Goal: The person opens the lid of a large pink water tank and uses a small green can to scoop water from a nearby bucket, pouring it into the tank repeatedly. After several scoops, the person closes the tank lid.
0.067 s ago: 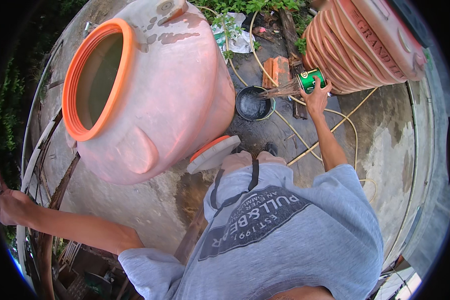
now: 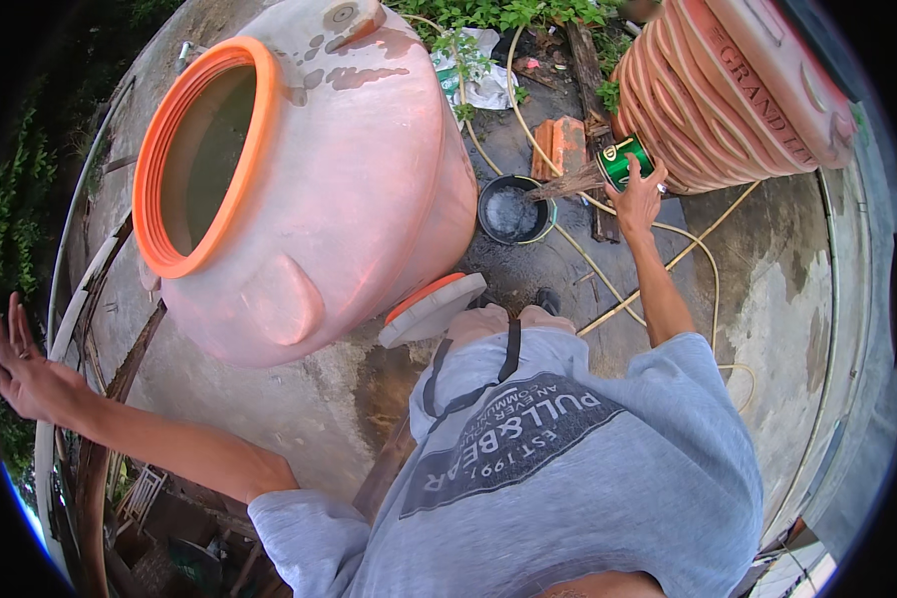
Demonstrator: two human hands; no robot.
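Observation:
My right hand (image 2: 637, 202) grips a green can (image 2: 625, 162), tipped on its side with its mouth to the left. A stream of water (image 2: 571, 184) runs from the can into a black bucket (image 2: 548, 229) on the ground, and the water inside is churned and bubbly. Out at the far left my left hand (image 2: 32, 379) is stretched away from my body, fingers spread, holding nothing. Left of the bucket bulges a large pale pink water tank (image 2: 369, 199) with an orange threaded opening (image 2: 261, 149); murky water shows inside it.
A ribbed reddish tank (image 2: 708, 110) stands at the far right. Orange bricks (image 2: 563, 145) lie behind the bucket. A yellow hose (image 2: 716, 289) loops over the concrete floor. Beside my legs leans a grey-and-orange lid (image 2: 434, 311). Metal rails (image 2: 70, 299) edge the left side.
My left hand has risen slightly, and its fingers show more spread. The whole view has shifted a little; water still pours from the can.

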